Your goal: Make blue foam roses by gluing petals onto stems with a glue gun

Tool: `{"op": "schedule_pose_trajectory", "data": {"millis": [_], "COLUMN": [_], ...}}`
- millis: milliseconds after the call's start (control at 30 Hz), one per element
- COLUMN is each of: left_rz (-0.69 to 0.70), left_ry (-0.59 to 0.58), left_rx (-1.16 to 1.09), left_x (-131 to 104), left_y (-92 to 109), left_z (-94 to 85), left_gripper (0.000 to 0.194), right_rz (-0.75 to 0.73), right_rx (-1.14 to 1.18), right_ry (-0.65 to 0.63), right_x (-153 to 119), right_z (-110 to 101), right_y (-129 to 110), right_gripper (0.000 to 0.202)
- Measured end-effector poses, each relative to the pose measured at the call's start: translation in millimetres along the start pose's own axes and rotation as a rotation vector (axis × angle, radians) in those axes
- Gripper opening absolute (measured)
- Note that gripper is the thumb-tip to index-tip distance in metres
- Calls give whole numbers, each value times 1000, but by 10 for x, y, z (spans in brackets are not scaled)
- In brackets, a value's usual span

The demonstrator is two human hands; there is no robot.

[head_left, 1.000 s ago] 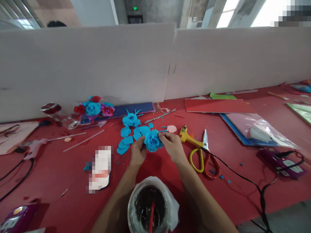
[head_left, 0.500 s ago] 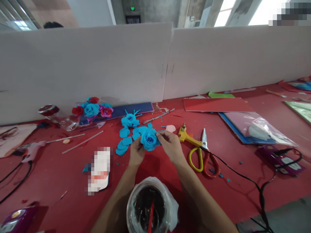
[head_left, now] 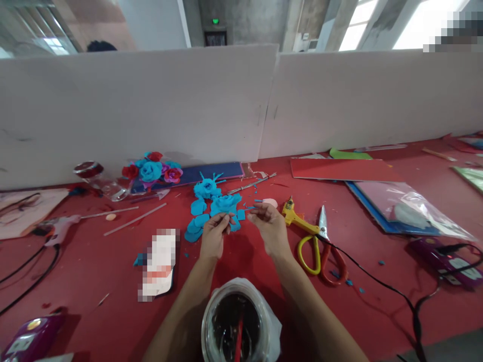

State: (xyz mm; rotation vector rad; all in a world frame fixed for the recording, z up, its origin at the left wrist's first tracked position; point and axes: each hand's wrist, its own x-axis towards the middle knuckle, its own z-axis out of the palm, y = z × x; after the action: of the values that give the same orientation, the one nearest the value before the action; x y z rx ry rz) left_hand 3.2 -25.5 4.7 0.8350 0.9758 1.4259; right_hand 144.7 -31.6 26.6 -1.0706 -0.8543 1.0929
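A blue craft flower (head_left: 226, 202) stands tilted with its bloom upward and away from me. Below it my left hand (head_left: 215, 236) is closed in a pinch, apparently on its base; the exact grip point is hidden by the fingers. My right hand (head_left: 272, 229) is just to the right, apart from the flower, with fingers bent and separated and nothing visible in them. Loose blue petals (head_left: 194, 231) lie left of the flower. Behind them sits a blue piece with thin spiky strips (head_left: 207, 187). Small blue scraps (head_left: 240, 215) are between my hands.
A yellow glue gun (head_left: 298, 216) and scissors (head_left: 323, 251) lie to the right. Near me stands a clear cup (head_left: 271, 327) with dark liquid. Leftward are a phone (head_left: 160, 261), pink glue gun (head_left: 60, 231), flower bunch (head_left: 151, 171) and jar (head_left: 100, 181). White panels (head_left: 151, 105) rise behind.
The flower has tipped from facing me to facing upward and away. My right hand has let go of its edge and moved right; my left hand now pinches underneath it.
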Motion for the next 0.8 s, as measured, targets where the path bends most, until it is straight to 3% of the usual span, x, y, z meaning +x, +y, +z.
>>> {"op": "schedule_pose_trajectory", "data": {"millis": [167,333,467,800], "left_rz": [-43,15,93,265], "left_ry": [-19,-40,-92,-67], "left_rx": [-41,-4,95,372], "left_x": [-15,-32,-46,-69], "left_y": [11,-87,-156,-197], "left_z": [30,22,-12,-62], "left_gripper": [19,16,18,19], "right_rz": [35,-73,-240,-668], "right_rx": [-116,-248,-401,-922], "right_ry": [-109,-181,-124,112], "right_x": [-63,-94,-148,-268], "right_z": [62,113,150,184], "right_y": [25,72,36,104], "right_gripper": [21,22,17,13]}}
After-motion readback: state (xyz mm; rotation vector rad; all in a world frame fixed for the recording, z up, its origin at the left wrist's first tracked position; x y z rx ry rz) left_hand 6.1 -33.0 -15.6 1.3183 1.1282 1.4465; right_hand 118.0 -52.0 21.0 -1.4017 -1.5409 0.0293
